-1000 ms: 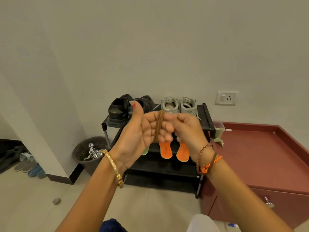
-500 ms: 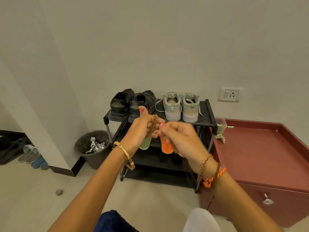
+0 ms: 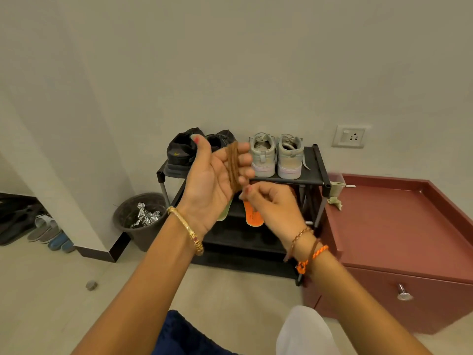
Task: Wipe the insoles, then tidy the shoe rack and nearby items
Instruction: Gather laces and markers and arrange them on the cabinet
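My left hand (image 3: 212, 180) is raised in front of the rack, palm toward me, with a brown lace (image 3: 233, 165) looped over its curled fingers. My right hand (image 3: 273, 203) sits just below it and pinches the lace's lower end. Behind them stands the black shoe rack (image 3: 313, 172). A pair of black shoes (image 3: 179, 152) and a pair of grey sneakers (image 3: 276, 155) sit on its top shelf. On the middle shelf lie an orange insole (image 3: 253, 215) and a green insole (image 3: 225, 212), both partly hidden by my hands.
A dark bin (image 3: 130, 213) holding crumpled foil stands left of the rack. A red cabinet (image 3: 396, 226) adjoins the rack on the right, with a pale cloth (image 3: 335, 201) at its near corner. Slippers (image 3: 48, 234) lie at far left. A small grey object (image 3: 91, 285) lies on the floor.
My left hand has turned its palm toward me and lifted with the lace loops across its fingers. My right hand has dropped below it, holding the lace's end.
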